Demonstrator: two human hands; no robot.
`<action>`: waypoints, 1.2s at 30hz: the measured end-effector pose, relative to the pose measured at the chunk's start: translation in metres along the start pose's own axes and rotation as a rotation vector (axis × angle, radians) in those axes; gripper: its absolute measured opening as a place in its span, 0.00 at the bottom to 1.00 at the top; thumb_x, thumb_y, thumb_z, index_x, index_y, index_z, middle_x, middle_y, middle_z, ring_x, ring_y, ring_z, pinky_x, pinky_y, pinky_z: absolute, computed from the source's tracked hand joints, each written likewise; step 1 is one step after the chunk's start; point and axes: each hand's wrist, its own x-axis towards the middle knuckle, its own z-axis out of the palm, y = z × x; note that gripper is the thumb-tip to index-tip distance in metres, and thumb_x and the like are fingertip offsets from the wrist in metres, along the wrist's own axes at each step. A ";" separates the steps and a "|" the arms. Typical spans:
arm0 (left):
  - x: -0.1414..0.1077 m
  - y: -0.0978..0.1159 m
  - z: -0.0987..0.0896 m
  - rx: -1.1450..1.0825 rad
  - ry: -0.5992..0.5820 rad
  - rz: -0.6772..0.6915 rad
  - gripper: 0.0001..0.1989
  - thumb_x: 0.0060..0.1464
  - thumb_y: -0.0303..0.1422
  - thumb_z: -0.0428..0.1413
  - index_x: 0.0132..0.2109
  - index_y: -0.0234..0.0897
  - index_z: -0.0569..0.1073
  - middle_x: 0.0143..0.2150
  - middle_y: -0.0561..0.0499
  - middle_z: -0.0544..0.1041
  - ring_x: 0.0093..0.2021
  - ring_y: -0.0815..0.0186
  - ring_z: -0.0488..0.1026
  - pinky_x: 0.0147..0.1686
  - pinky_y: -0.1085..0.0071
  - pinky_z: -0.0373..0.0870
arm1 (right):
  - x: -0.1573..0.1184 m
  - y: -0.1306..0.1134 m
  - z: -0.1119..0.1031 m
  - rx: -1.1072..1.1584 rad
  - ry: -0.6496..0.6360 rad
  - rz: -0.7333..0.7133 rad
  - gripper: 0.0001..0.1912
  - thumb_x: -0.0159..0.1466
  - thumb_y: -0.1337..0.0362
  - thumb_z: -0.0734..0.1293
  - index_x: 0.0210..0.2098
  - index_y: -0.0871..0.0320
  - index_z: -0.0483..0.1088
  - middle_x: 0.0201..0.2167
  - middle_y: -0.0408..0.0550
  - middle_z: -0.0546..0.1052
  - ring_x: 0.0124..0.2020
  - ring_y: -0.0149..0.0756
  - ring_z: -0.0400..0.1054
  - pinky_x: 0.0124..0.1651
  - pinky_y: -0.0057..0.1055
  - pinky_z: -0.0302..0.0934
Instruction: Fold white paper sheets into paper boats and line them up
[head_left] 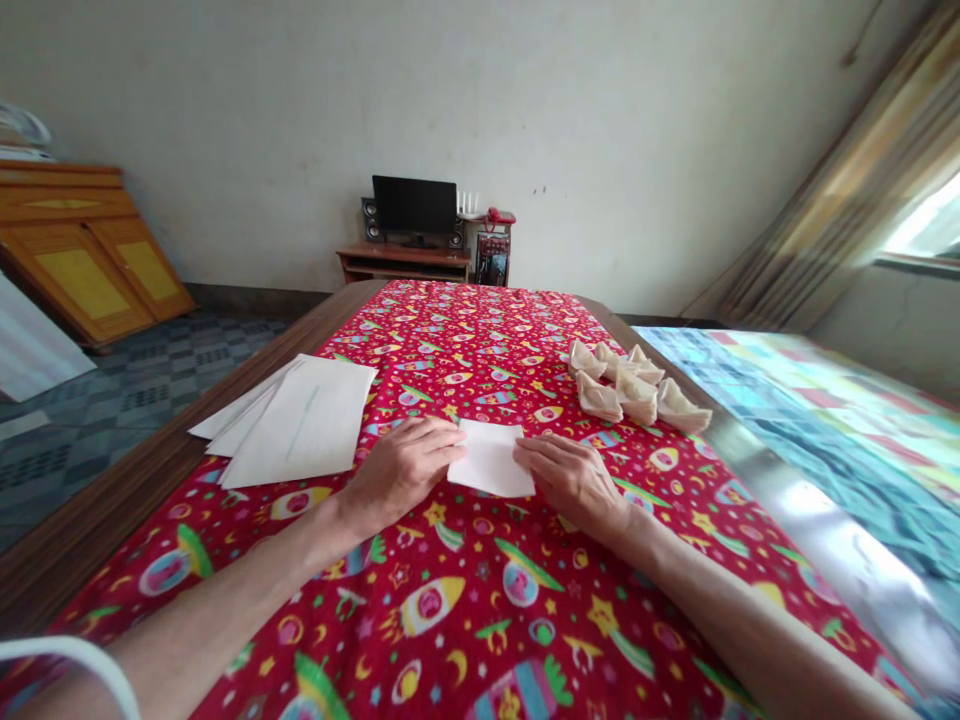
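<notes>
A small folded piece of white paper (491,460) lies flat on the red patterned cloth, between my two hands. My left hand (409,460) holds its left edge, fingers together and thumb tucked out of sight. At the right edge, my right hand (574,478) grips the paper with its fingers close together. To the left is a fanned stack of white paper sheets (300,425), the top one with a faint greenish streak. Several folded paper boats (637,395) stand grouped on the cloth at the right.
The red cloth (427,600) covers most of a brown wooden table (45,560). A bed (847,450) with a teal and checked cover adjoins on the right. Farther back are a monitor (415,205) on a desk and an orange cabinet (90,260).
</notes>
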 end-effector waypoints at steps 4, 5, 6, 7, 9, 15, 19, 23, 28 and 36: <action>-0.004 0.006 0.008 -0.076 -0.065 0.032 0.11 0.60 0.26 0.49 0.42 0.38 0.75 0.42 0.50 0.78 0.46 0.65 0.72 0.46 0.65 0.68 | -0.008 0.004 0.001 0.032 -0.056 0.048 0.16 0.65 0.72 0.55 0.42 0.59 0.73 0.45 0.54 0.75 0.43 0.38 0.69 0.42 0.34 0.67; -0.005 0.006 0.011 -0.099 -0.061 0.028 0.10 0.60 0.26 0.49 0.42 0.38 0.75 0.42 0.50 0.78 0.45 0.65 0.72 0.46 0.66 0.69 | -0.009 0.005 0.001 0.036 -0.061 0.054 0.15 0.64 0.72 0.56 0.42 0.58 0.73 0.45 0.54 0.75 0.43 0.38 0.69 0.42 0.34 0.66; -0.005 0.006 0.013 -0.123 -0.052 0.021 0.10 0.60 0.27 0.49 0.41 0.38 0.76 0.41 0.49 0.78 0.45 0.65 0.72 0.46 0.66 0.69 | -0.010 0.005 0.001 0.041 -0.067 0.058 0.15 0.64 0.71 0.56 0.42 0.58 0.73 0.45 0.55 0.74 0.44 0.39 0.68 0.42 0.35 0.66; -0.005 0.005 0.016 -0.150 -0.041 0.012 0.10 0.60 0.27 0.49 0.41 0.38 0.76 0.41 0.49 0.78 0.44 0.65 0.72 0.47 0.66 0.69 | -0.011 0.005 0.000 0.053 -0.073 0.060 0.15 0.64 0.70 0.57 0.43 0.58 0.73 0.45 0.55 0.74 0.44 0.40 0.67 0.42 0.36 0.66; -0.006 0.003 0.020 -0.207 -0.032 -0.010 0.09 0.60 0.28 0.50 0.41 0.37 0.76 0.41 0.49 0.78 0.44 0.65 0.72 0.47 0.67 0.69 | -0.013 0.005 -0.001 0.110 -0.078 0.074 0.14 0.64 0.69 0.57 0.44 0.57 0.73 0.44 0.54 0.73 0.44 0.39 0.67 0.42 0.35 0.65; -0.003 0.003 0.026 -0.367 0.003 -0.216 0.09 0.59 0.31 0.52 0.35 0.36 0.76 0.36 0.49 0.76 0.38 0.66 0.73 0.39 0.71 0.70 | -0.011 0.000 -0.002 0.357 -0.097 0.339 0.12 0.65 0.61 0.60 0.34 0.57 0.75 0.30 0.46 0.74 0.29 0.30 0.67 0.32 0.25 0.60; 0.000 0.001 0.032 -0.350 -0.008 -0.357 0.11 0.58 0.32 0.51 0.30 0.35 0.73 0.32 0.50 0.73 0.33 0.68 0.72 0.34 0.73 0.68 | -0.004 0.001 0.004 0.373 -0.158 0.525 0.15 0.64 0.57 0.60 0.27 0.57 0.73 0.23 0.41 0.73 0.24 0.29 0.65 0.27 0.24 0.55; 0.004 -0.001 0.037 -0.239 -0.050 -0.399 0.13 0.59 0.34 0.49 0.29 0.35 0.71 0.32 0.50 0.71 0.31 0.68 0.70 0.33 0.72 0.66 | 0.006 0.000 0.007 0.265 -0.187 0.640 0.17 0.64 0.56 0.59 0.23 0.57 0.70 0.18 0.40 0.70 0.21 0.28 0.62 0.25 0.25 0.49; 0.012 0.003 0.036 -0.114 -0.104 -0.436 0.15 0.61 0.35 0.47 0.28 0.35 0.70 0.30 0.50 0.69 0.30 0.67 0.69 0.31 0.72 0.64 | 0.012 -0.008 0.003 0.158 -0.205 0.687 0.15 0.64 0.57 0.59 0.25 0.56 0.70 0.22 0.42 0.73 0.24 0.29 0.65 0.27 0.25 0.48; 0.023 0.004 0.032 -0.031 -0.142 -0.514 0.09 0.58 0.34 0.50 0.34 0.35 0.71 0.35 0.47 0.72 0.33 0.63 0.72 0.32 0.69 0.68 | 0.011 -0.012 0.007 0.026 -0.190 0.676 0.15 0.64 0.57 0.59 0.25 0.55 0.69 0.22 0.42 0.73 0.25 0.31 0.67 0.28 0.26 0.48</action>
